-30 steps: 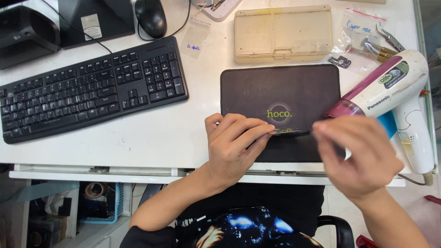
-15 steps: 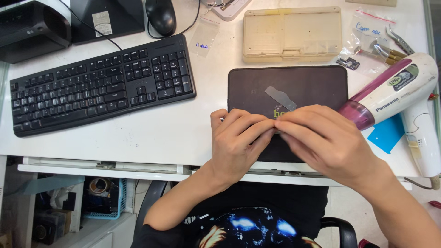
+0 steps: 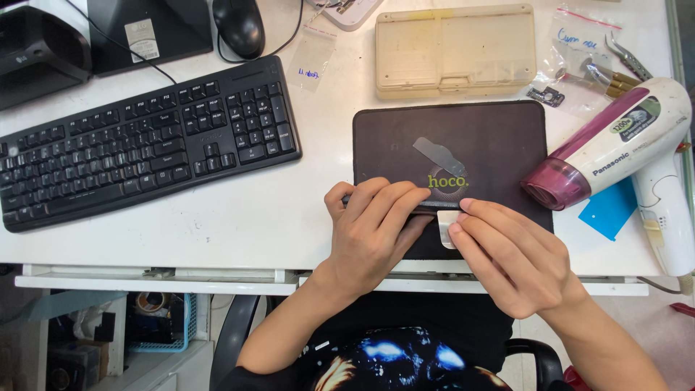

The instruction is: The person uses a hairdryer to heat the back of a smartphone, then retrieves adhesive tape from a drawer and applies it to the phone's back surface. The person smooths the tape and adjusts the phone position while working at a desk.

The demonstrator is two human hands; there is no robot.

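On a dark work mat at the desk's front edge, my left hand presses down on a thin dark flat device, mostly hidden under its fingers. My right hand pinches a small pale plastic pick at the device's near edge. A second clear, thin pry piece lies loose on the mat just beyond my fingers.
A white and magenta hair dryer lies at the right, over a blue card. A beige plastic case sits behind the mat; small bags and tweezers are at the far right. A black keyboard and mouse are on the left.
My right hand came in from the right and now holds a pick against the device's edge. My left hand stayed on the device. The loose pry piece on the mat became visible.
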